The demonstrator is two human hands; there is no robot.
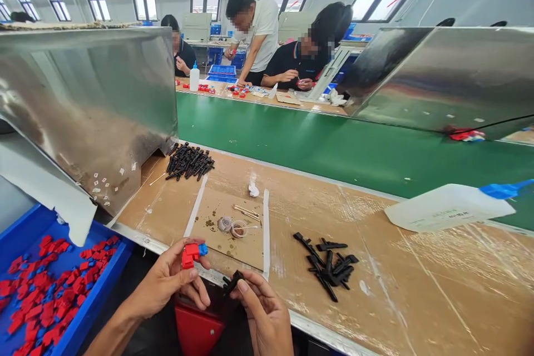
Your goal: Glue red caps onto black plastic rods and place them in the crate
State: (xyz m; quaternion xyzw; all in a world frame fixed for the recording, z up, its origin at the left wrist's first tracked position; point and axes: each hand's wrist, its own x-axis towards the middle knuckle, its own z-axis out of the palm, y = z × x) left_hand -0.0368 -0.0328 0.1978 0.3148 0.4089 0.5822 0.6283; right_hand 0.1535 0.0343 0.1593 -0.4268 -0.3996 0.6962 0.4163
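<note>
Between the thumb and fingers of my left hand (173,275) is a small red and blue plastic part (192,255), its blue end pointing right. My right hand (265,308) pinches a black plastic part (232,282) just in front of the table's near edge. The two parts are close together but apart. Several loose black parts (331,267) lie on the table to the right of my hands, and a larger heap of black parts (189,161) sits farther back on the left.
A blue bin (120,250) of red and blue parts stands at left. Small round containers (238,228) and cotton swabs (247,212) lie on a cardboard sheet (208,200). A white bottle (450,208) lies at right. Beyond a green belt (292,133), several people work.
</note>
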